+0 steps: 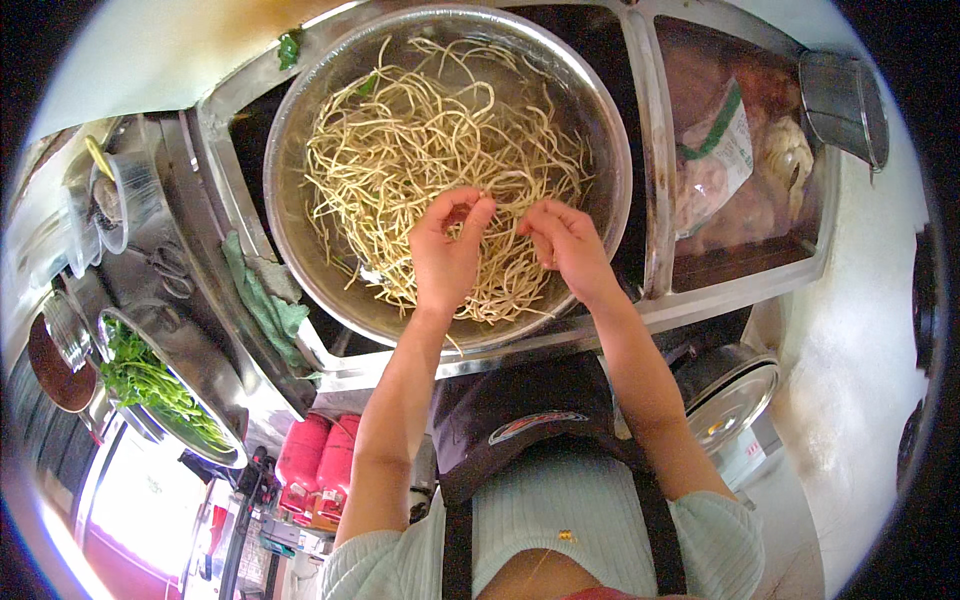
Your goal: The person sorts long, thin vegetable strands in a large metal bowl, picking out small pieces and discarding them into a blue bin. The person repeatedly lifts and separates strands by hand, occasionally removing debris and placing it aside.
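Observation:
A large stainless steel bowl (619, 180) rests over the left basin of the sink, holding a tangle of long, thin, pale yellow vegetable strands (397, 165). My left hand (446, 259) is above the middle of the heap, thumb and forefinger pinched on a small pale piece, apparently a strand's end. Just to its right hovers my right hand (570, 244), its fingers curled and their tips close together over the strands. Whether a strand is between those fingertips is hard to make out.
In the right sink basin (690, 283) lie a plastic bag (716, 169) and a pale lump (787, 157), in cloudy reddish contents. A mesh strainer (844, 109) hangs at its far corner. To the left are a green cloth (259, 300), scissors (172, 270) and leafy greens (154, 375) on a metal tray.

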Demonstrator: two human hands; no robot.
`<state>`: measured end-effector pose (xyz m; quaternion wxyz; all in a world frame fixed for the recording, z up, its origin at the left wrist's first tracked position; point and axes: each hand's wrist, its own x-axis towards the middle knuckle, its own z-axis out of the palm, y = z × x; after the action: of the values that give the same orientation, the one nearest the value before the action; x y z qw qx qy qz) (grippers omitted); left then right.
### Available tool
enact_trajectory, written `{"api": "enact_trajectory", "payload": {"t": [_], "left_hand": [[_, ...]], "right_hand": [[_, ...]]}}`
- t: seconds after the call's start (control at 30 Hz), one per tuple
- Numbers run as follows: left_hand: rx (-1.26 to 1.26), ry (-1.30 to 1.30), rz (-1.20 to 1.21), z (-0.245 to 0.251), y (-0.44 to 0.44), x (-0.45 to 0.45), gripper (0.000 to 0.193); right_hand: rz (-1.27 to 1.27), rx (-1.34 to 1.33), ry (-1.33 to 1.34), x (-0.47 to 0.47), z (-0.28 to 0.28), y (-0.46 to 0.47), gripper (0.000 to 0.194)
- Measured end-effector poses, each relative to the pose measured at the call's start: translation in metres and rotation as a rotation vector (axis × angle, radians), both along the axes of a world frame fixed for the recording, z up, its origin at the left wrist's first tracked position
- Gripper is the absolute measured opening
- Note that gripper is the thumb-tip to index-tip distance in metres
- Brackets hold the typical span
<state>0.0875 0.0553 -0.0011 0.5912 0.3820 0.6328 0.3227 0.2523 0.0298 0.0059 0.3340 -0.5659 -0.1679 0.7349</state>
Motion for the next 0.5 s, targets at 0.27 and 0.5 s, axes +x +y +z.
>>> {"api": "enact_trajectory", "payload": {"t": [0.27, 0.5], "left_hand": [[0.639, 0.528, -0.352, 0.06, -0.011, -0.001, 0.019], [0.128, -0.114, -0.097, 0.111, -0.036, -0.011, 0.015]], "right_hand": [[0.182, -0.012, 0.165, 0.0, 0.058, 0.001, 0.024], [0.273, 0.281, -0.062, 0.005, 0.099, -0.008, 0.02]]}}
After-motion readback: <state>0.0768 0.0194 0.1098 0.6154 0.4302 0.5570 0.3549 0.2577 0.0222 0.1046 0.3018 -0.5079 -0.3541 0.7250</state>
